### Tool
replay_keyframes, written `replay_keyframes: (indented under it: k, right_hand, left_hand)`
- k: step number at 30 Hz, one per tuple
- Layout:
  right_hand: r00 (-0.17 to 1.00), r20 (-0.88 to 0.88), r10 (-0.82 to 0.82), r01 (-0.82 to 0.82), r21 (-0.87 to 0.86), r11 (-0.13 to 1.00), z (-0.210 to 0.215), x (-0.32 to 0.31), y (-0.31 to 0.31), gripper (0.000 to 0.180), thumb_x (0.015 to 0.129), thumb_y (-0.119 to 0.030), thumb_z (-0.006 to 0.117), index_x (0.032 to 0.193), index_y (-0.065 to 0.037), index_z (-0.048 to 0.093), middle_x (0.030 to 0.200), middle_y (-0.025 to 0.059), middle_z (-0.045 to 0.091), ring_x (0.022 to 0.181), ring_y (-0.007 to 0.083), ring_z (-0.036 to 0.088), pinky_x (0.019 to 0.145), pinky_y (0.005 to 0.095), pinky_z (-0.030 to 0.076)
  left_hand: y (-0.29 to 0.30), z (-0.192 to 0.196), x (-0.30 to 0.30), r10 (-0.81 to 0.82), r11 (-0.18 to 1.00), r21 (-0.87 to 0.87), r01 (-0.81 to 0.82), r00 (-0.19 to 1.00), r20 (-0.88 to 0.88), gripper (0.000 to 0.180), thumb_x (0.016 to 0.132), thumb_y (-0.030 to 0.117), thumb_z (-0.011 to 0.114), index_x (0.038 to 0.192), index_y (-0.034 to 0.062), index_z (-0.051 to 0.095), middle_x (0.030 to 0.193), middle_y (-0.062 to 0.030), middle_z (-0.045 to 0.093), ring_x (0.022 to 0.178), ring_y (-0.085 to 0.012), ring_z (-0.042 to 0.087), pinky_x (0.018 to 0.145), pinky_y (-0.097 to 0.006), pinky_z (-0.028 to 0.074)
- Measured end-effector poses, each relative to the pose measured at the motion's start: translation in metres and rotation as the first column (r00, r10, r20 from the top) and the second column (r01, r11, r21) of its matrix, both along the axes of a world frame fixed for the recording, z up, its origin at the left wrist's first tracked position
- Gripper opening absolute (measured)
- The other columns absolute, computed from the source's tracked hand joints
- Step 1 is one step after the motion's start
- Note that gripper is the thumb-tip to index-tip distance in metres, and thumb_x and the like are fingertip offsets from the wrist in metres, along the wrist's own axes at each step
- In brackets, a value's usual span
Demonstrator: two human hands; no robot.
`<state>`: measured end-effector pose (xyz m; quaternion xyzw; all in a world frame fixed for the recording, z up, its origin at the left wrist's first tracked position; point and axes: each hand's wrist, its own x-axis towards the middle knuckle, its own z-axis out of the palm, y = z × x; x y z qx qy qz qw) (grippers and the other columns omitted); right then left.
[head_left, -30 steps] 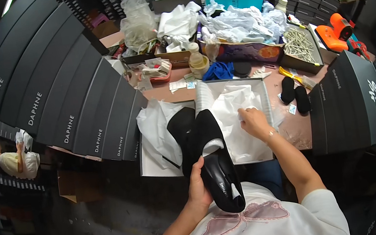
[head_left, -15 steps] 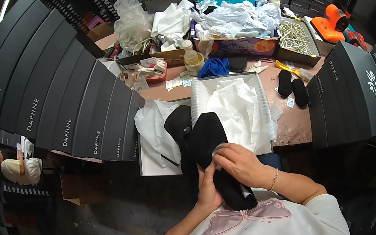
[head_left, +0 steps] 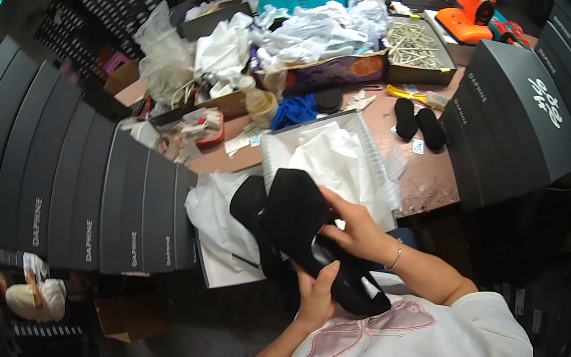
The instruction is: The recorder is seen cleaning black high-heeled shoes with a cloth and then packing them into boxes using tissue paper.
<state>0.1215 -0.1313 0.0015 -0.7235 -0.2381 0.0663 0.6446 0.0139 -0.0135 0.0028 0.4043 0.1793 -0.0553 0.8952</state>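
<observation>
A black square-toed shoe point(head_left: 297, 210) is tilted in front of my chest, toe pointing away and heel end toward me. My left hand point(head_left: 316, 297) grips its left side near the middle, thumb on top at the opening. My right hand point(head_left: 357, 230) holds its right side by the upper, fingers partly hidden behind it. A small white patch shows inside near the heel. The other black shoe point(head_left: 248, 200) is just to the left, partly hidden by the first. Beyond them is an open shoebox point(head_left: 378, 165) with white tissue paper point(head_left: 329, 150) in it.
Dark shoeboxes point(head_left: 55, 203) stand in a row at left, more point(head_left: 511, 125) at right. Two small black pads point(head_left: 430, 130) and a yellow-handled brush point(head_left: 420, 95) lie on the table. Behind sit a bottle point(head_left: 258, 102), a blue cloth point(head_left: 293, 112) and an orange tool point(head_left: 470, 15).
My right hand has let go of the white bit pinched at the shoe's opening and moved onto the shoe's right side. The opening shows more now. The view has shifted to the right.
</observation>
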Motion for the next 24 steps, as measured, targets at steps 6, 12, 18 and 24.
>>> replay_keyframes:
  k: [6,12,18,24]
  right_hand:
    - [0.954,-0.082,0.290,-0.291,0.003,0.957,0.032,0.046,-0.043,0.069,0.081,-0.013,0.074,0.140,-0.003,0.039,0.126,0.0183,0.057,0.104,0.0241,0.061,0.088,0.0355,0.049]
    - [0.858,0.352,-0.374,0.471,-0.830,0.299,-0.072,0.197,-0.160,0.065,0.084,-0.043,0.066,0.130,-0.006,0.039,0.114,0.0233,0.056,0.095,0.0431,0.062,0.076,0.0502,0.052]
    - [0.804,0.503,-0.316,0.564,-0.814,0.138,-0.159,0.214,-0.170,0.027,0.078,-0.016,0.063,0.102,-0.009,0.053,0.107,0.0170,0.053,0.096,0.0383,0.058,0.079,0.0517,0.048]
    - [0.688,0.459,-0.561,0.719,-0.332,0.610,-0.114,0.202,-0.183,0.047,0.077,-0.007,0.051,0.124,0.002,0.049,0.121,0.0206,0.053,0.112,0.0336,0.053,0.093,0.0399,0.045]
  left_hand:
    - [0.017,0.010,0.029,-0.033,0.999,-0.018,0.032,0.998,-0.044,0.059,0.075,0.007,0.053,0.133,0.0052,0.040,0.117,-0.0116,0.052,0.107,-0.0236,0.057,0.092,-0.035,0.050]
    - [0.053,0.010,0.082,-0.169,0.969,-0.221,0.111,0.950,-0.263,0.044,0.085,0.036,0.054,0.111,0.0006,0.059,0.092,-0.0122,0.066,0.080,-0.0296,0.068,0.072,-0.044,0.059]
    - [0.050,-0.001,0.094,-0.055,0.972,-0.234,-0.005,0.966,-0.251,0.033,0.096,0.029,0.052,0.107,-0.0018,0.059,0.095,-0.0107,0.066,0.068,-0.0183,0.066,0.063,-0.026,0.056]
    - [0.057,-0.020,0.094,-0.204,0.904,-0.411,0.119,0.964,-0.169,0.026,0.095,0.021,0.055,0.115,0.0040,0.051,0.095,-0.0089,0.053,0.068,-0.0103,0.051,0.058,-0.022,0.049]
